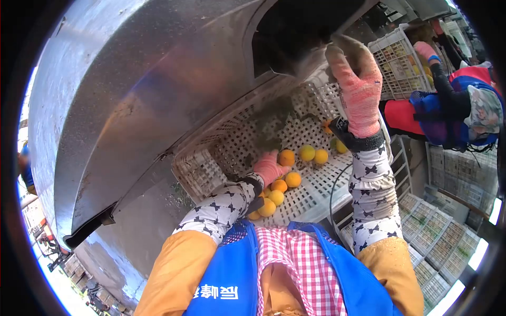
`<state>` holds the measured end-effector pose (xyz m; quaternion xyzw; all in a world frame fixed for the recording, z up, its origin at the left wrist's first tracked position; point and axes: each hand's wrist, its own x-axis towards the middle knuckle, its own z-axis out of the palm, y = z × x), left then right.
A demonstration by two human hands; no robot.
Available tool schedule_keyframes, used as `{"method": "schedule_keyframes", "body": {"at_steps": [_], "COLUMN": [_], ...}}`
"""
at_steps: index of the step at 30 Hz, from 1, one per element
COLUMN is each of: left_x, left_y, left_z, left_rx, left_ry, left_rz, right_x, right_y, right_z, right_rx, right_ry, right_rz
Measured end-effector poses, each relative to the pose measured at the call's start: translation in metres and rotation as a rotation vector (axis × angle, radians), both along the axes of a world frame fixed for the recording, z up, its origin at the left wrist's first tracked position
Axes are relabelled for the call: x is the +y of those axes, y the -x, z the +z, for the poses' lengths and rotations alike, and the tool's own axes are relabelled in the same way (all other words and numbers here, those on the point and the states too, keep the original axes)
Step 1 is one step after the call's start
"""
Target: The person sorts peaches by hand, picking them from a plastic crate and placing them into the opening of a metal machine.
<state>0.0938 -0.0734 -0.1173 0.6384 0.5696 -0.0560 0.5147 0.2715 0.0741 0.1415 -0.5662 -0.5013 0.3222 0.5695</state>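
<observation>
My left hand (269, 168), in a pink glove, reaches low into a white perforated plastic crate (311, 197). Its fingers are spread among several orange-yellow citrus fruits, beside one orange (286, 157); part of the hand is turned away. My right hand (359, 81), in a pink glove with grey fingertips, is raised over the crate's right side. Thumb and fingers are curved and apart, near the edge of a dark opening (295, 34) in the metal machine, with no fruit visible between them. More yellow fruits (307, 152) lie in the middle of the crate.
A large curved metal housing (142, 100) rises along the left and behind the crate. At right, another person (448, 108) in pink gloves stands by a crate of fruit (399, 63). Stacked white crates (437, 237) fill the lower right. A thin dark cable (332, 195) crosses the crate's near side.
</observation>
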Motion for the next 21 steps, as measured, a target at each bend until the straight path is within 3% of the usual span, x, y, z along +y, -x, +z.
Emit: {"method": "schedule_keyframes", "body": {"at_steps": [1,2,4,6,8,10,11,12,14,16,18,19,20,21], "left_x": [-0.010,-0.019,-0.022,-0.019,-0.024,-0.021,-0.015,-0.009,-0.009,-0.010,-0.004,0.003,0.014,0.031], "left_y": [-0.007,-0.014,-0.022,-0.028,-0.026,-0.024,-0.026,-0.027,-0.023,-0.021,-0.015,-0.008,0.000,0.007], "left_z": [-0.011,-0.018,-0.005,-0.005,-0.027,-0.045,-0.043,-0.037,-0.034,-0.041,-0.047,-0.041,-0.032,-0.008], "left_rx": [0.028,0.059,0.110,0.098,0.020,-0.011,-0.012,-0.030,-0.042,0.002,-0.029,-0.229,-0.437,-0.445], "left_ry": [-0.002,-0.005,0.059,-0.064,-0.177,-0.284,-0.280,-0.223,-0.175,-0.100,-0.100,0.081,0.260,0.211], "left_rz": [-0.047,-0.094,-0.095,0.088,-0.006,-0.223,-0.223,-0.233,-0.246,-0.147,0.074,0.271,0.457,0.454], "right_x": [-0.011,-0.024,-0.049,-0.061,-0.076,-0.098,-0.104,-0.098,-0.078,-0.067,-0.054,-0.052,-0.048,-0.042], "right_y": [-0.012,-0.024,-0.050,-0.044,-0.032,-0.037,-0.039,-0.036,-0.034,-0.041,-0.032,-0.023,-0.013,-0.002], "right_z": [-0.026,-0.057,-0.128,-0.177,-0.215,-0.259,-0.270,-0.250,-0.196,-0.146,-0.065,-0.042,-0.026,-0.015], "right_rx": [-0.072,-0.329,-0.650,-1.135,-1.246,-1.305,-1.363,-1.361,-1.004,-0.708,-0.471,-0.429,-0.441,-0.503], "right_ry": [0.104,0.246,0.638,1.036,1.191,1.137,1.082,1.083,1.035,0.625,0.401,0.225,0.153,0.085], "right_rz": [0.046,0.103,0.434,0.777,1.007,1.009,1.004,1.013,0.830,0.667,0.580,0.480,0.359,0.250]}}
